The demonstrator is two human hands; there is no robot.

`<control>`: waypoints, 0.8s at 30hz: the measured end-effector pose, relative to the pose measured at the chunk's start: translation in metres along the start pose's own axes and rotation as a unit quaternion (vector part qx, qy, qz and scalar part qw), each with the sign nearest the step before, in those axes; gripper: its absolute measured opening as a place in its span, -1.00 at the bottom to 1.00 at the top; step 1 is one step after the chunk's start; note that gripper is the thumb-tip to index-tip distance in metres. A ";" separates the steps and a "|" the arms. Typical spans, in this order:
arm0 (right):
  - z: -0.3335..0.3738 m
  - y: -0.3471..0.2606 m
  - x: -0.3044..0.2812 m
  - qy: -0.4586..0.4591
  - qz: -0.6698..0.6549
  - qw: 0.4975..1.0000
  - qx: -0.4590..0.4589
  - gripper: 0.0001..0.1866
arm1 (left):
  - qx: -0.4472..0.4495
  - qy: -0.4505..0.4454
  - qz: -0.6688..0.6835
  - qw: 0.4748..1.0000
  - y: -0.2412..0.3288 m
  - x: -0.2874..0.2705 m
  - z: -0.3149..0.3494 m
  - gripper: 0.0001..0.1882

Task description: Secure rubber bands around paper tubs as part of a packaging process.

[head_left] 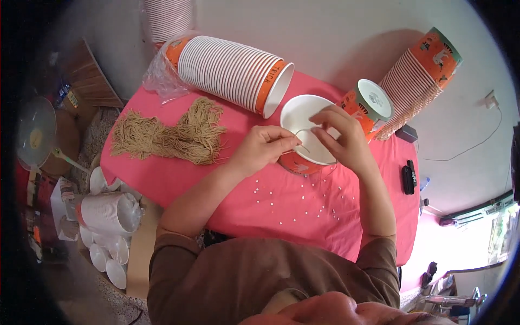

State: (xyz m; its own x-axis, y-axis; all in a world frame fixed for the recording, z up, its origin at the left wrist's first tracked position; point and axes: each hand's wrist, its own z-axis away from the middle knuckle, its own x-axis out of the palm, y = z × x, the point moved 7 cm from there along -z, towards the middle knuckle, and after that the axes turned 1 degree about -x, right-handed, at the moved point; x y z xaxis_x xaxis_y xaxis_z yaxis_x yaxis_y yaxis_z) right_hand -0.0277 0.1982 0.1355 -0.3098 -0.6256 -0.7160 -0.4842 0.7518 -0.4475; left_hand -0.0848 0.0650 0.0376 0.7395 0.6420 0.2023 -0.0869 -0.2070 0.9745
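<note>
At a pink cloth-covered worktop (238, 203) by a pale wall (319, 46), the left hand (261, 147) pinches thin tan cord (304, 147) over a round white-lined orange tub (301, 166), the right hand (349, 140) curled nearby, grip unclear.

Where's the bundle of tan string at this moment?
In the head view, the bundle of tan string lies on the pink tablecloth to the left hand's left, just below the long stack of tubs.

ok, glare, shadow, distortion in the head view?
Head, lower right: glare washes out the bright white opening. Head, upper right: soft shadow on the pale wall beside the leaning stack of orange-and-white paper buckets. Head, corners: black fisheye rim. Head, centre: left hand and right hand legible.
</note>
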 end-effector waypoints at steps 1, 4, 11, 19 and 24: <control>0.004 -0.003 -0.002 -0.008 -0.023 1.000 -0.007 -0.83 | 0.000 0.003 0.002 1.000 -0.002 -0.003 -0.001 -0.80; 0.015 -0.013 0.001 -0.028 -0.035 0.998 -0.033 -0.80 | -0.031 0.000 0.090 0.995 -0.011 -0.006 0.000 -0.81; 0.013 -0.024 0.007 -0.004 0.024 0.997 -0.074 -0.86 | -0.039 -0.022 0.104 0.994 -0.007 -0.005 0.003 -0.81; 0.007 -0.033 0.005 -0.039 -0.050 0.994 -0.084 -0.90 | 0.072 0.009 -0.061 0.996 0.005 -0.009 0.017 -0.83; 0.003 -0.033 0.024 -0.072 -0.067 0.994 -0.054 -0.93 | -0.009 -0.028 0.090 0.995 -0.003 -0.005 0.020 -0.88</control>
State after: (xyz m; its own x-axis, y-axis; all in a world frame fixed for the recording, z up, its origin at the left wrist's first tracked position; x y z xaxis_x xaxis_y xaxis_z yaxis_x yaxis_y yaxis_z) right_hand -0.0168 0.1591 0.1309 -0.1209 -0.6768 -0.7262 -0.6007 0.6323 -0.4892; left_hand -0.0747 0.0479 0.0316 0.7465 0.5535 0.3692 -0.2338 -0.3013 0.9244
